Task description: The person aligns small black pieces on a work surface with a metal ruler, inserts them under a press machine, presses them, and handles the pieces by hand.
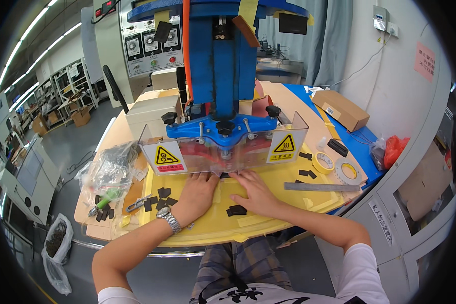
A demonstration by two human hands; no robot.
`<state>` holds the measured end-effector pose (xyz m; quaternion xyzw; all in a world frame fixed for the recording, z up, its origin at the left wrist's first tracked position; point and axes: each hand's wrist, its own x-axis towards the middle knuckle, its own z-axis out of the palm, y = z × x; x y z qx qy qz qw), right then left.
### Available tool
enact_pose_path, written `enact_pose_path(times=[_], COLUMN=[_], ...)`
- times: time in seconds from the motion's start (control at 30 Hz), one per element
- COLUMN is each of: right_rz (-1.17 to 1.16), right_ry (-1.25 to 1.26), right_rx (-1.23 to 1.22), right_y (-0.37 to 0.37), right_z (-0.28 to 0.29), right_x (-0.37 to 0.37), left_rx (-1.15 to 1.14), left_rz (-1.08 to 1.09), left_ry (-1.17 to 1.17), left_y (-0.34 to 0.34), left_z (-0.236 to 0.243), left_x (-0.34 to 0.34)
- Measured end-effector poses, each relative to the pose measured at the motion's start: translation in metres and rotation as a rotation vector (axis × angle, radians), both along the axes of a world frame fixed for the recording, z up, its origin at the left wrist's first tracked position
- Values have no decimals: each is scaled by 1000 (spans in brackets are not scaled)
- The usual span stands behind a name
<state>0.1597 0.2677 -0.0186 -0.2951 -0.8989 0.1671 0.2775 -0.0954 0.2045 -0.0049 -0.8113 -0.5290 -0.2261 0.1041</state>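
My left hand point(201, 188) lies flat on the yellow-covered work surface point(215, 223), fingers stretched forward to the lower edge of a clear plastic guard point(202, 158). Opposite it, my right hand point(256, 191) has its thumb apart from the fingers, whose tips reach that same edge. A small dark piece point(224, 175) sits between the fingertips; whether either hand presses on it I cannot tell. Above stands a blue press point(223, 76) with a blue clamp bracket point(223, 129). Small black rectangular pieces point(236, 210) lie stacked beneath my right hand, and several more point(163, 193) beside my left wrist.
A steel ruler point(321, 187), tape rolls point(348, 171) and a black object point(338, 147) lie at the right. At the left are a clear plastic bag point(111, 169) and a green-handled tool point(105, 200). A cardboard box point(341, 110) stands back right, a control panel point(152, 48) back left.
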Motion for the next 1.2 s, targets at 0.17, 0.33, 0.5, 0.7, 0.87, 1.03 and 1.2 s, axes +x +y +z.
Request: enact_pose_path(times=[0.17, 0.33, 0.5, 0.7, 0.87, 1.03, 1.2], right_rz=[0, 41, 3, -55, -80, -96, -80], right_ry=[-48, -19, -5, -61, -103, -109, -108], right_rx=[118, 58, 17, 68, 140, 158, 167], right_y=[-4, -5, -1, 4, 8, 9, 6], right_z=[-1, 6, 11, 11, 9, 6, 7], right_x=[2, 7, 9, 6, 2, 1, 3], left_rx=[40, 45, 39, 44, 21, -7, 67], left_rz=[-20, -23, -23, -27, -13, -11, -18], left_ry=[19, 8, -19, -9, -14, -21, 2], left_y=[-2, -3, -5, -6, -6, -6, -6], left_z=[2, 3, 5, 7, 7, 8, 8], left_x=[-1, -1, 1, 1, 2, 3, 4])
